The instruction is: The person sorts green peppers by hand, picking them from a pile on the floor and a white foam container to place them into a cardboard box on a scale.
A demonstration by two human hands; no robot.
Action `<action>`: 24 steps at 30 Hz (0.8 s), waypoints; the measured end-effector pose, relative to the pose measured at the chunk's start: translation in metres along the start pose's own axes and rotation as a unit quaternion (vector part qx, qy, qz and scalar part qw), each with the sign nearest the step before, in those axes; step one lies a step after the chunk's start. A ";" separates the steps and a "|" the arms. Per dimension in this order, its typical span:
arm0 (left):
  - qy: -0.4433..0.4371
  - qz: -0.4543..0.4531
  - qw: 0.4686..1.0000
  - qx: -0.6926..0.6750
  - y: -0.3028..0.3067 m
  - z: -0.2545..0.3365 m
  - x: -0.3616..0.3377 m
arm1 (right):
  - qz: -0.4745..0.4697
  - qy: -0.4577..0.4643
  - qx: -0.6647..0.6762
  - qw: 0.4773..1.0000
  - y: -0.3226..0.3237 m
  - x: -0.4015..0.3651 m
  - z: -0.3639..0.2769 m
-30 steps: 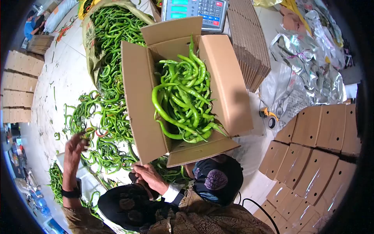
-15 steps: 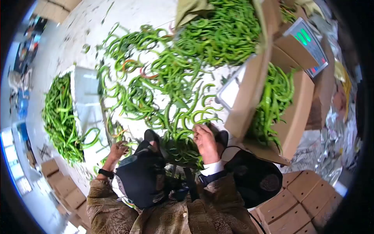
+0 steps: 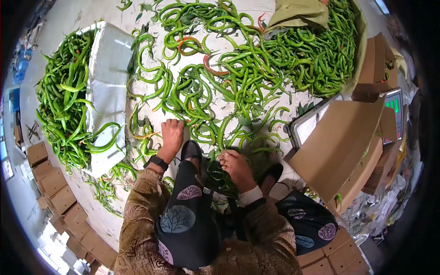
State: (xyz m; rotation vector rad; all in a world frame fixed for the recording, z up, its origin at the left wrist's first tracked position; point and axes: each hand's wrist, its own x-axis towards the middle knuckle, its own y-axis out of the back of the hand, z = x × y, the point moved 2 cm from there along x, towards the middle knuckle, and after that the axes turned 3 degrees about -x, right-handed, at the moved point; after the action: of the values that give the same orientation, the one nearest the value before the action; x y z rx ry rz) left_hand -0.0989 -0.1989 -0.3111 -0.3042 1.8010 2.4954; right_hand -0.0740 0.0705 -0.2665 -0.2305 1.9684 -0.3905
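Long, curly green chili peppers [image 3: 250, 78] lie spread over the pale floor in front of me, with a few red ones among them. My left hand [image 3: 172, 135] reaches into the near left part of the spread, its fingers bent and together beside a pepper; what is under the fingertips is hidden. Between my shoes, my right hand [image 3: 237, 168] is closed with its fingers curled in, just above the dark, shaded peppers near my feet. Whatever it holds cannot be made out.
A white foam box [image 3: 110, 59] heaped with green peppers stands at left. Back right, a sack [image 3: 300, 13] spills more peppers. A cardboard box [image 3: 332, 146] stands by a scale display [image 3: 394, 110] at right. Stacked cartons [image 3: 68, 201] line the lower left.
My left hand has moved forward and right, from beside the foam box to the loose peppers. My right hand stays between the shoes. The view has shifted, and the carton at right appears turned.
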 end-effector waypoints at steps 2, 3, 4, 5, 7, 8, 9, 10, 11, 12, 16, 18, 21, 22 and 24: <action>0.018 -0.060 0.998 -0.018 -0.001 0.006 0.001 | -0.009 -0.008 -0.011 1.000 -0.012 0.000 -0.007; 0.019 -0.062 0.998 -0.020 0.007 0.014 -0.002 | -0.019 -0.011 -0.015 1.000 -0.016 0.001 -0.009; 0.028 -0.050 0.981 -0.185 0.015 0.021 -0.008 | -0.049 0.005 -0.024 0.998 -0.017 0.006 -0.010; 0.037 -0.035 0.938 -0.344 0.024 0.029 -0.015 | -0.049 0.002 -0.023 0.999 -0.023 0.008 -0.013; 0.068 -0.069 0.890 -0.446 0.042 0.054 -0.029 | -0.037 0.038 -0.062 0.997 -0.037 0.012 -0.026; 0.098 -0.098 0.870 -0.473 0.040 0.061 -0.039 | -0.036 0.037 -0.064 0.997 -0.039 0.018 -0.028; 0.034 -0.087 0.870 -0.484 0.038 0.068 -0.045 | -0.088 0.063 -0.080 0.991 -0.043 0.023 -0.030; 0.002 -0.120 0.859 -0.497 0.039 0.075 -0.048 | -0.139 0.090 -0.096 0.982 -0.049 0.024 -0.036; -0.031 -0.152 0.846 -0.510 0.041 0.081 -0.048 | -0.138 0.089 -0.098 0.981 -0.052 0.019 -0.040; -0.049 -0.163 0.843 -0.510 0.045 0.085 -0.046 | -0.104 0.069 -0.058 0.990 -0.054 0.012 -0.045; 0.035 -0.153 0.855 -0.495 0.061 0.066 -0.028 | -0.034 0.101 -0.121 0.987 -0.026 -0.018 -0.060; 0.119 -0.004 0.870 -0.478 0.063 0.046 -0.012 | -0.003 0.116 -0.166 0.979 -0.005 -0.032 -0.066; 0.154 0.199 0.900 -0.356 0.031 -0.011 0.025 | -0.029 0.218 0.123 0.968 0.009 -0.047 -0.071; 0.159 0.204 0.902 -0.345 0.029 -0.016 0.042 | -0.011 0.197 0.060 0.978 0.000 -0.052 -0.083; 0.062 0.213 0.942 -0.252 0.014 -0.019 0.071 | 0.008 0.179 -0.005 0.984 -0.008 -0.054 -0.089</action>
State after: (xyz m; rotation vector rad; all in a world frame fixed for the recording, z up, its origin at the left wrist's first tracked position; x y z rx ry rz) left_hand -0.1686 -0.2266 -0.3173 -0.0901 1.3393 3.3008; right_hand -0.1327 0.0963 -0.1841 -0.1598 2.3238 -0.4344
